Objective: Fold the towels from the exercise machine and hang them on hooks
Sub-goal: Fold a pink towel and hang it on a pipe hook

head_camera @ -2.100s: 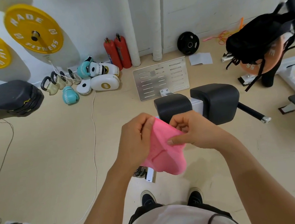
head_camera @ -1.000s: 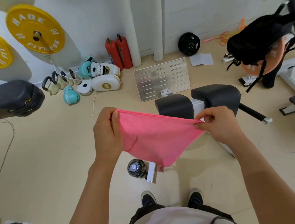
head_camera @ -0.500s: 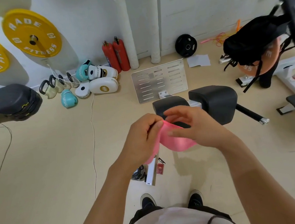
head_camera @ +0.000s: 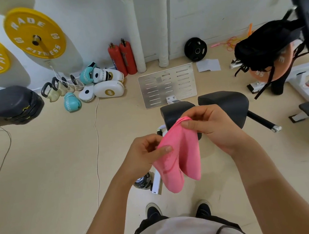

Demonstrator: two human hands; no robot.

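Nearest me, my left hand (head_camera: 146,152) pinches the pink towel (head_camera: 176,160) at its left edge, thumb pressed flat over the cloth and the other fingers curled behind it. The towel hangs in front of me between both hands, doubled over, its two lobes drooping toward my shoes (head_camera: 179,209). A little farther and to the right, my right hand (head_camera: 210,127) gathers the top corners into a bunch, thumb and fingers closed round the cloth.

It looks thin, soft and very light, with no stiffness of its own: it sags wherever I am not holding it. I judge it will not slip, but a fold will not keep its shape unless I hold corners and edges rather than the middle. The bunched top in my right hand seems the best place to keep hold while my left squares the hanging edge.

Beyond the towel stand the black padded rollers (head_camera: 223,105) of the exercise machine, then the metal footplate (head_camera: 167,85). No hook is in view.
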